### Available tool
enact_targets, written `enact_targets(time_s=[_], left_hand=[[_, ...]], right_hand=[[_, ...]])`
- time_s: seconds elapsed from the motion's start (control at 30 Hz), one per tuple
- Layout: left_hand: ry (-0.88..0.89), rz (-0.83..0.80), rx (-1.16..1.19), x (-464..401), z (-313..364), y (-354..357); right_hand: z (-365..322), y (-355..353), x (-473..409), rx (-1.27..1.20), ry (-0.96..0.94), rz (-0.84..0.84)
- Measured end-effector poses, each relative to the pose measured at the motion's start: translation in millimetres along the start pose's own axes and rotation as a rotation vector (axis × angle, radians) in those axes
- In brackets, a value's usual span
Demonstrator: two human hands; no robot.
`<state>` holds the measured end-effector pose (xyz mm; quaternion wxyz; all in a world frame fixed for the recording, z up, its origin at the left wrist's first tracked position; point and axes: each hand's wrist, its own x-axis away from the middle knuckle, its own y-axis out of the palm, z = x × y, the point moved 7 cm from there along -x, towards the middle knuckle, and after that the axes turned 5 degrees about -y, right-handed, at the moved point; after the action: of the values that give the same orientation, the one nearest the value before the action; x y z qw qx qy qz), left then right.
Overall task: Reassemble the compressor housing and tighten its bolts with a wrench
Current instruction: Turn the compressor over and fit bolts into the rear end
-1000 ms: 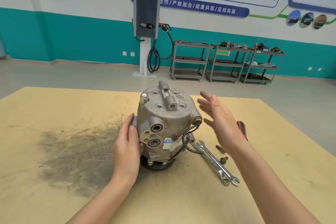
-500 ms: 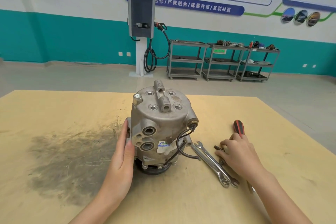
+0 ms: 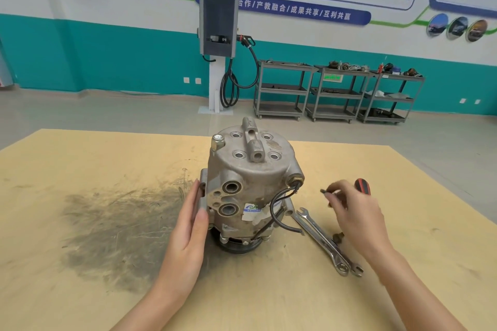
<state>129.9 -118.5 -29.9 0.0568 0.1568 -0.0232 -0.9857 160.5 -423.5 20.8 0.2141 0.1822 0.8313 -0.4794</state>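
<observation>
Right hand (image 3: pixel 357 212): now lifted off table, pinching bolt (image 3: pixel 324 191), at 3 o'clock of housing (image 3: pixel 250 185).
Left hand (image 3: pixel 188 226): still flat against housing.
Next: seating bolt.

The compressor (image 3: pixel 250 185) stands upright mid-table (image 3: pixel 80 158), the tallest obstacle. Its left flank is blocked by the left hand (image 3: pixel 188 231), flat against it. On its right a black wire (image 3: pixel 279 212) loops out from the side, ending near two wrenches (image 3: pixel 322 242) that lie slantwise on the board. The right hand (image 3: pixel 355 212) hangs above them, pinching what seems a bolt (image 3: pixel 326 192), with a red-handled screwdriver (image 3: pixel 362 186) just behind. Another bolt (image 3: pixel 338 238) lies against the wrenches. Open board lies left over the dark smudge (image 3: pixel 118 231), in front, and far right.
</observation>
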Motion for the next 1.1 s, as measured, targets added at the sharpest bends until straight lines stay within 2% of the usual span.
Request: enact_targets(time_s=[0.13, 0.2, 0.3, 0.4, 0.5, 0.63, 0.83, 1.1], left_hand=[[-0.003, -0.008, 0.004, 6, 1, 1], [-0.010, -0.013, 0.022, 7, 1, 1], [-0.009, -0.003, 0.026, 9, 2, -1], [-0.004, 0.001, 0.038, 10, 1, -2], [0.004, 0.002, 0.049, 11, 1, -1], [-0.016, -0.013, 0.094, 12, 0, -1], [-0.031, -0.031, 0.094, 14, 0, 1], [-0.030, -0.017, 0.053, 11, -3, 0]], right_hand=[[-50, -35, -28, -0.502, -0.049, 0.085], [-78, -53, -42, -0.629, -0.127, 0.088], [-118, -63, -57, -0.593, -0.269, -0.019], [-141, -56, -67, -0.453, -0.341, -0.120], [-154, -46, -72, -0.258, -0.413, -0.139], [-163, -38, -75, -0.134, -0.460, -0.150], [-169, -33, -78, -0.070, -0.508, -0.192], [-154, -30, -76, -0.259, -0.386, -0.213]])
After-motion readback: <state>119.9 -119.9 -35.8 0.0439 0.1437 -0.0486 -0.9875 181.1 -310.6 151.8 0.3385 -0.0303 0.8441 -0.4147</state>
